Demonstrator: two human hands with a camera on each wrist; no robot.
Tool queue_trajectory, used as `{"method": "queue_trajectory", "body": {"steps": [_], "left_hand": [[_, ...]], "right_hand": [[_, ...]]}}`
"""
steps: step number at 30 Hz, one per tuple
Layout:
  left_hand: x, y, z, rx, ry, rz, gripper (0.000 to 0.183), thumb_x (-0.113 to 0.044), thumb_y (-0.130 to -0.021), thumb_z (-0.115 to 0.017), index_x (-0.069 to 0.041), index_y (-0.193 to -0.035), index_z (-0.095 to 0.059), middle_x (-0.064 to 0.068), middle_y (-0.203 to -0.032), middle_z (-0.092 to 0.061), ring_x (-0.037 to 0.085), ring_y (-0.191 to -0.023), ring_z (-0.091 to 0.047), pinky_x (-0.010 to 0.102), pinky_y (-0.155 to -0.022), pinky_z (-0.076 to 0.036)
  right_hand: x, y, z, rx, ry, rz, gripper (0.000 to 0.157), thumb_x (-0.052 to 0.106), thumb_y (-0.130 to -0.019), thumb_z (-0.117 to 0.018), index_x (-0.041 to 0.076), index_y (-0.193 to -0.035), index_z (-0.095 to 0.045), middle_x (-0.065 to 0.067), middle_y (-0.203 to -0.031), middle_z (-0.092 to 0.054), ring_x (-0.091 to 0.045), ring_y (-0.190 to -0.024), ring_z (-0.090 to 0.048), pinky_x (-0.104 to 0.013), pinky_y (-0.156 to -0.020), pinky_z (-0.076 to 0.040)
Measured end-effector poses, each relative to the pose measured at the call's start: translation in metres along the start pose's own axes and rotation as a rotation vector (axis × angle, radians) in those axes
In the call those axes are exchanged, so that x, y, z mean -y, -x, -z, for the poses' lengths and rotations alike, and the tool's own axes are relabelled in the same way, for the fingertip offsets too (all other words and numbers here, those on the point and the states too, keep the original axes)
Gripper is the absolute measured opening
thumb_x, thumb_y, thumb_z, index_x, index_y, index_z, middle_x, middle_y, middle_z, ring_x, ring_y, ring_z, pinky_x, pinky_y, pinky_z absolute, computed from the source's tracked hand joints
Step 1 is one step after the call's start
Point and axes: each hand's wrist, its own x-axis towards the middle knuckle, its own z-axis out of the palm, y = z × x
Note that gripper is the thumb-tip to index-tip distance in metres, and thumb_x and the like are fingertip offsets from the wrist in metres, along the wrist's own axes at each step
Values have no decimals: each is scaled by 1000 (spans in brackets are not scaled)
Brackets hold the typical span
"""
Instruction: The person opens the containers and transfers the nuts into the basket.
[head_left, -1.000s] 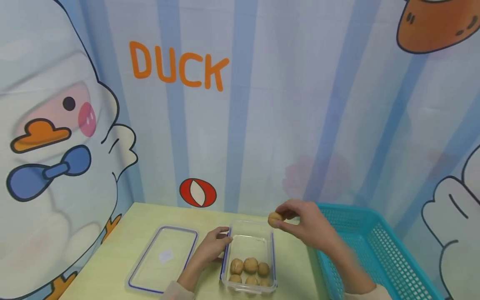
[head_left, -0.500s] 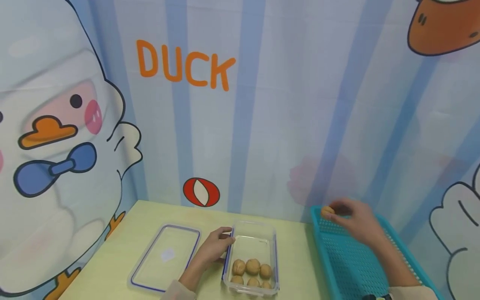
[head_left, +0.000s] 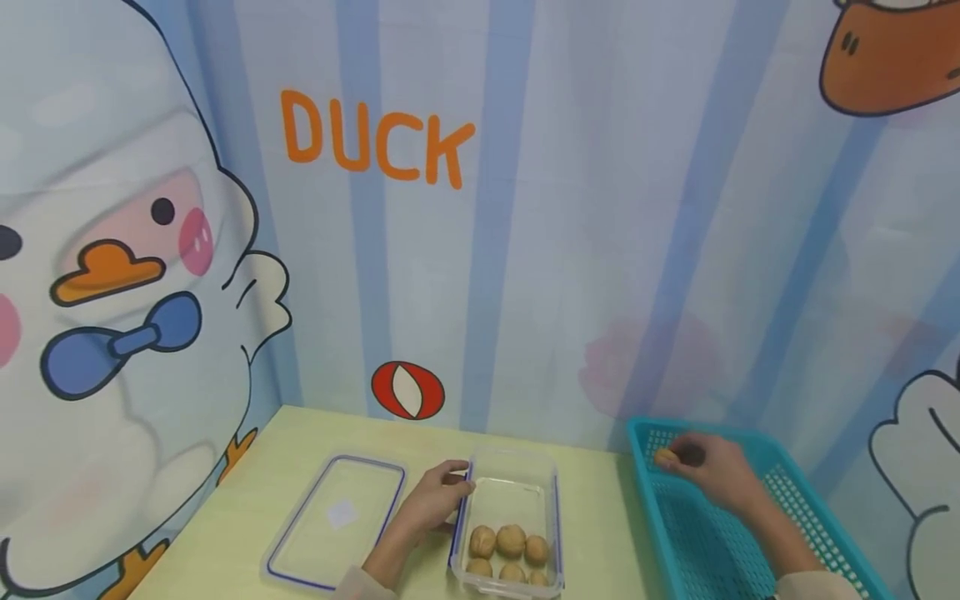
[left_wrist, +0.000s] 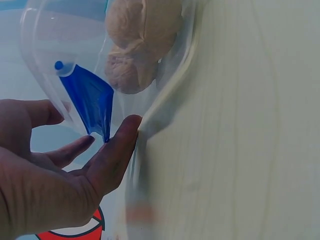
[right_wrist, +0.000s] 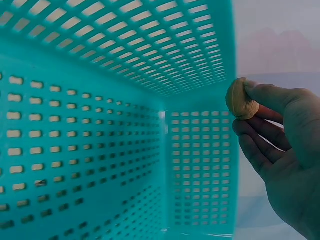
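My right hand pinches a walnut between thumb and fingertips, inside the far-left end of a turquoise slatted basket. In the right wrist view, the basket's perforated walls and floor spread out beside the hand. Farther left, a clear plastic food container with blue side latches stands on the table. Several walnuts sit in its near end. My left hand holds the container's left wall, thumb at the rim, fingers by the blue latch.
A clear lid with a blue seal lies flat on the pale yellow table, left of the container. A printed curtain with duck drawings hangs close behind the table.
My right hand has carried the walnut rightward from beside the container to over the basket, then lowered it inside. My left hand stays at the container, and the head view has shifted slightly.
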Motion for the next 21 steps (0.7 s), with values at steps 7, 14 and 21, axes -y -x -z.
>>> {"method": "queue_trajectory", "body": {"steps": [7, 14, 21], "left_hand": [[-2, 1, -2, 10, -5, 4, 54, -19, -107, -61, 2, -154, -46, 32, -147, -51, 48, -122, -62, 60, -83, -61], [1, 1, -1, 15, -8, -5, 55, -20, -106, -61, 2, -154, -46, 31, -146, -52, 48, -121, -62, 61, -83, -61], [1, 2, 2, 14, 13, -25, 56, -19, -106, -61, 3, -154, -45, 31, -144, -53, 44, -117, -65, 57, -80, -62]], "right_hand": [[-13, 4, -13, 42, -39, -22, 37, 42, -97, -78, 7, -109, -76, 0, -98, -74, -17, -90, -69, -41, -77, -59], [-18, 3, -19, 57, -56, -35, 40, 41, -97, -78, 5, -115, -75, -2, -104, -76, -21, -95, -71, -45, -79, -60], [-16, 0, -19, 75, -47, -44, 44, 41, -96, -79, 2, -116, -75, -5, -105, -76, -25, -96, -72, -48, -80, -60]]}}
